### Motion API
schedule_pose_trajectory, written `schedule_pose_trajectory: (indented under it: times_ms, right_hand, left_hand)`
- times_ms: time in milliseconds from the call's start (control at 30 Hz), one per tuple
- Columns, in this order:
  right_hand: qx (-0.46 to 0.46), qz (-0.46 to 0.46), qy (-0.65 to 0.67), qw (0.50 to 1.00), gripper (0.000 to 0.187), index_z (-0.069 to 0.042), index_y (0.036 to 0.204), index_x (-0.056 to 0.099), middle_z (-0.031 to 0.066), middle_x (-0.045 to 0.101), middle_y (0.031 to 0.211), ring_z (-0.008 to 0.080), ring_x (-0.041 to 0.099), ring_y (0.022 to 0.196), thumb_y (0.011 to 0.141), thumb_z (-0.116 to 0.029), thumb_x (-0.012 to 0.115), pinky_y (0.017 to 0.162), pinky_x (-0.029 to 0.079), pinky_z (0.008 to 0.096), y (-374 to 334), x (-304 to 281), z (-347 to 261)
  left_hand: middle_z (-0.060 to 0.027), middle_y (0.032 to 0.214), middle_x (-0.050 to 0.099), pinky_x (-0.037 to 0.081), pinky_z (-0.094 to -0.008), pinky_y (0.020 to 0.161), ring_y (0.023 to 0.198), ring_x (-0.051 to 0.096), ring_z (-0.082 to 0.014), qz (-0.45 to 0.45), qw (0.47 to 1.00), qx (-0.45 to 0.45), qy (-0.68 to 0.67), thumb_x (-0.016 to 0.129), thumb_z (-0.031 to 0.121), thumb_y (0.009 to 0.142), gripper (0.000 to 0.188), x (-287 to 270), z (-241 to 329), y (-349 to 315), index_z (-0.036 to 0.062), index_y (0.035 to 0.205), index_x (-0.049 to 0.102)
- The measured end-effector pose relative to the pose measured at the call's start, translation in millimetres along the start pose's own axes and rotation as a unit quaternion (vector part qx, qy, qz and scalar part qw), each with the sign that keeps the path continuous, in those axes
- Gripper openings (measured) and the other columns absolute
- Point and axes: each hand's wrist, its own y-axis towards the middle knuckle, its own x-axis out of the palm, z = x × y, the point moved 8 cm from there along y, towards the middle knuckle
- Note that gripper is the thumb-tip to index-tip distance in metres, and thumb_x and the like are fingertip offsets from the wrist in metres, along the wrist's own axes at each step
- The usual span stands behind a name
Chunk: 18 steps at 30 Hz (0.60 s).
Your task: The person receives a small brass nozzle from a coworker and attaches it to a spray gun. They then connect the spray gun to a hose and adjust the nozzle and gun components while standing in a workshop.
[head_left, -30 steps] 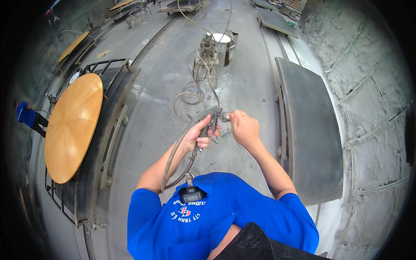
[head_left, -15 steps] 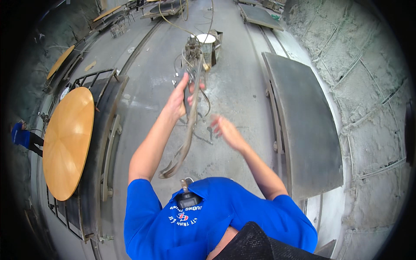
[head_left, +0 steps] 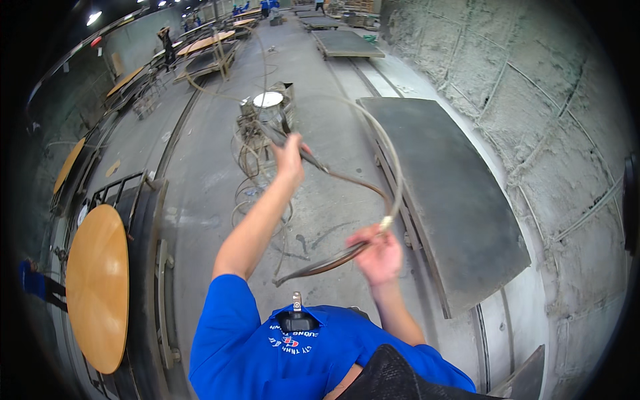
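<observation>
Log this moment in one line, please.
left hand: gripping dark hose-fed tool | right hand: at looped hoses | left side: round wooden panel | right side: dark flat panel

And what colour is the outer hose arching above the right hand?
The outer hose is pale greyish beige, best seen in the head view.

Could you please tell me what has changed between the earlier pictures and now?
The left hand, still gripping the spray gun, has moved forward toward the bucket. The right hand let go of the gun, drew back toward the body and took hold of the hoses, which now loop out to the right. The bucket and round wooden tabletop stayed put.
</observation>
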Motion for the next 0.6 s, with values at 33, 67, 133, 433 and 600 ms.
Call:
schedule_pose_trajectory:
  times_ms: [33,67,133,433,600]
  right_hand:
    - [-0.043,-0.025,0.081,0.995,0.034,-0.002,0.093,0.058,0.0104,0.056,0.080,0.0277,0.055,0.087,0.101,-0.024,0.034,0.093,0.043,0.0460,-1,4,-40]
    - [-0.073,-0.078,0.179,0.978,0.032,-0.001,0.098,0.059,0.0110,0.059,0.086,0.0271,0.056,0.090,0.101,-0.021,0.035,0.094,0.043,0.0457,-6,9,-78]
    - [-0.161,-0.068,0.287,0.942,0.035,0.000,0.111,0.060,0.0127,0.062,0.099,0.0256,0.058,0.099,0.103,-0.022,0.034,0.091,0.049,0.0442,-27,-10,-150]
    - [-0.189,0.266,-0.538,0.777,0.061,-0.002,0.148,0.041,0.0132,0.054,0.141,0.0242,0.051,0.130,0.107,-0.048,0.036,0.110,0.039,0.0377,-97,-134,-197]
    - [-0.216,0.260,-0.541,0.770,0.057,-0.001,0.140,0.048,0.0088,0.062,0.123,0.0163,0.061,0.108,0.103,-0.044,0.054,0.091,0.050,0.0322,-61,-114,-234]
  left_hand:
    - [-0.0070,0.098,0.055,0.053,-0.0381,0.067,0.074,0.060,-0.0213,-0.022,0.998,-0.050,-0.013,0.066,0.009,0.087,0.047,11,-41,-25,0.0102,0.124,0.037]
    - [-0.0087,0.099,0.055,0.053,-0.0416,0.077,0.083,0.061,-0.0215,-0.093,0.992,-0.062,0.049,0.067,0.011,0.088,0.054,26,-74,-54,0.0107,0.127,0.029]
    - [-0.0097,0.101,0.056,0.053,-0.0433,0.081,0.089,0.061,-0.0205,-0.090,0.977,-0.172,0.086,0.068,0.010,0.089,0.055,32,-147,-127,0.0111,0.124,0.026]
    - [-0.0098,0.117,0.053,0.052,-0.0387,0.088,0.103,0.061,-0.0199,-0.275,0.877,-0.358,0.167,0.067,0.004,0.089,0.062,93,-259,-297,0.0067,0.137,0.028]
    - [-0.0086,0.126,0.047,0.050,-0.0273,0.083,0.103,0.056,-0.0146,-0.488,0.816,-0.302,0.062,0.053,-0.002,0.087,0.065,180,-252,-304,-0.0034,0.148,0.030]
